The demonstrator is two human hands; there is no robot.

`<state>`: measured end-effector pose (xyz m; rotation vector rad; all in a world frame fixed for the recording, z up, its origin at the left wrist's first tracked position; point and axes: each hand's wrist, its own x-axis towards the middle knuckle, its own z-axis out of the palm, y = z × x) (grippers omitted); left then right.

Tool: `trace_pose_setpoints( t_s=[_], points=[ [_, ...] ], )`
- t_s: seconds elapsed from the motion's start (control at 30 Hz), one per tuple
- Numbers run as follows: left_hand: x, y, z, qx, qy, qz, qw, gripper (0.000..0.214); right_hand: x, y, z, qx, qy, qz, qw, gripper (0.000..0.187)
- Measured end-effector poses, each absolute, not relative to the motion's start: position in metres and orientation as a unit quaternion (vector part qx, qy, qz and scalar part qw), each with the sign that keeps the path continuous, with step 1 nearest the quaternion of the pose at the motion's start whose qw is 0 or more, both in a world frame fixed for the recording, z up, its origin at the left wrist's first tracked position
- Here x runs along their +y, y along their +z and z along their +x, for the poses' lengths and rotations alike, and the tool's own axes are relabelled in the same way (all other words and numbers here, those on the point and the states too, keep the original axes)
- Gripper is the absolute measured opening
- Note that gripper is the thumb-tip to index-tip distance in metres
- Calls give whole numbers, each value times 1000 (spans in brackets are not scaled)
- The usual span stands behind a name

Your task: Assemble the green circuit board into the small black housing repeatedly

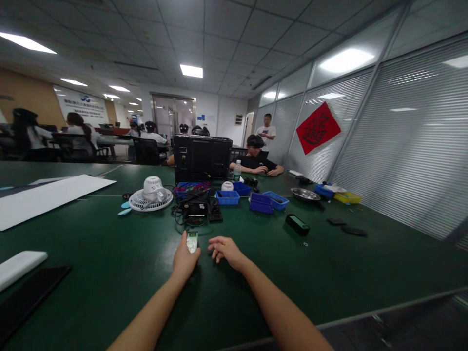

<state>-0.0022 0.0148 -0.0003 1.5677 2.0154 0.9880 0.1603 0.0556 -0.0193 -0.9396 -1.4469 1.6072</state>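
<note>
In the head view my left hand (185, 261) is wrapped round a small pale device (192, 242) with a greenish patch at its far end. The device's kind cannot be made out, and my palm hides its lower part. To the right, my right hand (227, 251) hovers over the green table (219, 302), its fingers loosely bent and apart, holding nothing. Just beyond both hands lies a tangle of black cables (190, 222) beside a black power adapter (195, 208). A black box with a green top (298, 224) sits farther right.
A black computer case (203, 158) stands at the back, with blue bins (227, 197) before it. A white fan (151, 195) lies on the left, near white sheets (54, 195). A metal bowl (305, 195) and yellow tray (347, 197) are right. A person (256, 158) sits opposite.
</note>
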Motion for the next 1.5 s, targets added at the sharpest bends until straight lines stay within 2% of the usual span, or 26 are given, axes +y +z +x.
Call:
trace_pose_setpoints(
  t_s=[0.13, 0.43, 0.67, 0.83, 1.0, 1.23, 1.5],
  points=[
    [4, 8, -25, 738, 328, 551, 208, 73, 56, -18, 160, -566, 630, -370, 382, 27],
    [-4, 19, -116, 813, 302, 474, 149, 74, 52, -10, 161, -575, 624, -376, 372, 26],
    [-12, 27, -169, 836, 345, 412, 108, 78, 53, -11, 161, -581, 620, -377, 368, 25],
    [-17, 31, -175, 840, 377, 383, 78, 89, 52, -10, 161, -582, 617, -383, 366, 23],
    [-15, 25, -180, 850, 331, 402, 77, 93, 59, -10, 170, -569, 554, -439, 421, 20],
    [-11, 18, -186, 858, 304, 408, 70, 86, 71, -4, 195, -504, 496, -478, 520, 19],
    [-14, 22, -183, 860, 310, 401, 53, 81, 72, 0, 201, -485, 490, -483, 540, 20]
  ],
)
